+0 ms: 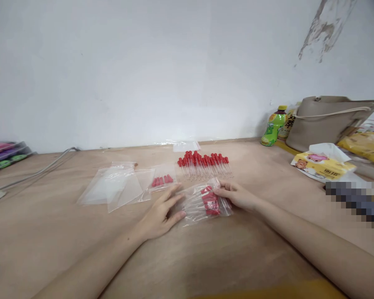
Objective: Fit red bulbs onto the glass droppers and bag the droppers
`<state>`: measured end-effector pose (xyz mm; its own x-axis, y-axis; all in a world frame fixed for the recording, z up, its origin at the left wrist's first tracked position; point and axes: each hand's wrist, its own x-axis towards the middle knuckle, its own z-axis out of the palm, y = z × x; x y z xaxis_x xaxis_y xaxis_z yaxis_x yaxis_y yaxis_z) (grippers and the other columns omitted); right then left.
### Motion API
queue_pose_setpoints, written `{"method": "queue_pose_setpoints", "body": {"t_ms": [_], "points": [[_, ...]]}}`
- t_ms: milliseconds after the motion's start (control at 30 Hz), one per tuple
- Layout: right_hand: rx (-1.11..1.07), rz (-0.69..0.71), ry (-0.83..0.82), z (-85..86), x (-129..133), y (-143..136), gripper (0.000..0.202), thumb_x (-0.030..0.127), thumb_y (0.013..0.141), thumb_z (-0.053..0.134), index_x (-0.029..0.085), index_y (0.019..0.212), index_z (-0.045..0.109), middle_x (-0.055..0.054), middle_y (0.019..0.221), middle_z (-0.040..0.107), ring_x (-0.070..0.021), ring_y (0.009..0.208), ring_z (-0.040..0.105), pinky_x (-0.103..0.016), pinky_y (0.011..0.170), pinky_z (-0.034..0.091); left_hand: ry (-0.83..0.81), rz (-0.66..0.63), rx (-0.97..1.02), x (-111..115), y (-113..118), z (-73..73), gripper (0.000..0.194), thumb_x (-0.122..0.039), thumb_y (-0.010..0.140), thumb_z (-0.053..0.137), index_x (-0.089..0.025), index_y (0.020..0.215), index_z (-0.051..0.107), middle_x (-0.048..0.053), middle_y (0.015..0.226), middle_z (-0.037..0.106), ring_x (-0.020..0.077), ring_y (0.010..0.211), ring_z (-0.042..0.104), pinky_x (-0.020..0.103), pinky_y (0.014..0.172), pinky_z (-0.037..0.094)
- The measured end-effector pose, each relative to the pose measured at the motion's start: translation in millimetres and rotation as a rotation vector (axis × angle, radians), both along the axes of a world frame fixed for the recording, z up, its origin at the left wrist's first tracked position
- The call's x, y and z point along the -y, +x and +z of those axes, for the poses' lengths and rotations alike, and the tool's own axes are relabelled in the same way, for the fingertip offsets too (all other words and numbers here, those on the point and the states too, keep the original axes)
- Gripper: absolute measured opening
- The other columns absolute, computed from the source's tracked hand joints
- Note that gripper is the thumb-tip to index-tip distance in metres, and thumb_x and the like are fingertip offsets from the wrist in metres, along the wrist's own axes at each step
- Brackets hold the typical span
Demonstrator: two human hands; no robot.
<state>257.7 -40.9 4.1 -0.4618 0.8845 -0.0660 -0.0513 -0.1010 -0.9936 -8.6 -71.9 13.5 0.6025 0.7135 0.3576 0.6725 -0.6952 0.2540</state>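
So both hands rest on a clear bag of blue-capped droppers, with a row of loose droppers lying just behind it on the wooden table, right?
Not quite: the caps are red, not blue. The head view shows the left hand and right hand on the clear bag of red-capped droppers, with the row of loose droppers, also red-capped, just behind it on the wooden table.

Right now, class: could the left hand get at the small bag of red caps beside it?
Probably yes: the left hand lies just below the small bag of red caps, with only bare table between.
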Motion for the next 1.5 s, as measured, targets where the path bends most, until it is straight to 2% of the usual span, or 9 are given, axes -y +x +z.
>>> {"method": "queue_pose_setpoints", "body": {"t_ms": [133,300,433,567,867,1100,1167,1300,1500], "points": [[-0.307,-0.052,-0.13,3.5,-5,10,0.013,0.026,0.072,0.062,0.017,0.082,0.059,-0.002,0.072,0.066,-0.0136,0.063,0.062,-0.028,0.06,0.05,0.248,0.251,-0.028,-15,-9,-0.2,0.035,-0.035,0.084,0.044,-0.022,0.116,0.053,0.008,0.128,0.047,0.0249,0.119,0.039,0.046,0.1,0.028],[-0.453,-0.18,-0.147,16.1,-13,-1,0.007,0.017,0.075,0.056,0.016,0.08,0.059,-0.003,0.072,0.066,-0.0133,0.063,0.063,-0.027,0.062,0.051,0.135,0.393,-0.129,-35,-27,2.9,0.035,-0.034,0.087,0.036,-0.028,0.119,0.049,0.004,0.121,0.054,0.0228,0.113,0.046,0.056,0.102,0.009],[-0.479,-0.354,-0.128,27.2,-25,-39,0.006,0.011,0.074,0.052,0.015,0.071,0.057,-0.002,0.066,0.065,-0.0108,0.059,0.06,-0.022,0.055,0.05,0.045,0.426,-0.134,-42,-32,3.4,0.035,-0.036,0.089,0.03,-0.029,0.117,0.05,0.003,0.124,0.052,0.0234,0.113,0.047,0.061,0.1,-0.003],[-0.575,-0.392,-0.124,29.2,-42,-92,0.011,0.01,0.071,0.052,0.017,0.064,0.048,0.002,0.061,0.06,-0.0092,0.054,0.057,-0.024,0.056,0.049,0.064,0.471,-0.14,-41,-32,0.9,0.036,-0.032,0.088,0.029,-0.024,0.119,0.046,0.006,0.126,0.049,0.0244,0.118,0.042,0.06,0.1,0.0],[-0.443,-0.371,-0.212,14.4,-60,-163,0.011,0.011,0.074,0.049,0.019,0.07,0.043,0.006,0.059,0.054,-0.0062,0.053,0.056,-0.021,0.06,0.05,0.115,0.875,-0.083,-35,-49,1.7,0.047,-0.033,0.084,0.026,-0.016,0.126,0.039,0.012,0.133,0.04,0.0291,0.127,0.024,0.059,0.1,0.012],[0.052,-0.14,-0.21,11.3,-36,-127,0.019,0.025,0.067,0.063,0.015,0.058,0.05,0.0,0.044,0.053,-0.0092,0.035,0.048,-0.019,0.033,0.037,-0.132,1.066,-0.201,-52,-70,-4.4,0.079,-0.057,0.08,0.024,0.003,0.132,0.027,0.027,0.137,0.026,0.0406,0.128,0.016,0.058,0.098,0.016],[0.123,-0.123,-0.109,8.6,-22,-107,0.019,0.026,0.066,0.065,0.015,0.057,0.051,0.001,0.047,0.055,-0.0069,0.033,0.044,-0.017,0.032,0.032,-0.141,1.06,-0.229,-56,-75,-8.5,0.076,-0.052,0.081,0.026,0.007,0.129,0.03,0.03,0.134,0.029,0.0407,0.126,0.021,0.055,0.096,0.022],[0.429,-0.153,0.501,-1.6,1,-61,0.02,0.032,0.073,0.056,0.016,0.061,0.056,0.002,0.052,0.054,-0.0066,0.046,0.045,-0.018,0.043,0.032,-0.092,1.033,-0.258,-59,-81,-12.9,0.055,-0.036,0.084,0.024,0.003,0.116,0.045,0.029,0.126,0.04,0.039,0.121,0.031,0.053,0.092,0.028],[0.471,-0.276,0.557,-11.5,1,-6,0.026,0.039,0.076,0.05,0.016,0.065,0.056,0.002,0.05,0.049,-0.0081,0.045,0.042,-0.02,0.043,0.03,-0.018,0.984,-0.228,-54,-80,-3.2,0.05,-0.028,0.087,0.013,-0.009,0.104,0.056,0.02,0.113,0.05,0.0315,0.118,0.038,0.045,0.091,0.034]]}}
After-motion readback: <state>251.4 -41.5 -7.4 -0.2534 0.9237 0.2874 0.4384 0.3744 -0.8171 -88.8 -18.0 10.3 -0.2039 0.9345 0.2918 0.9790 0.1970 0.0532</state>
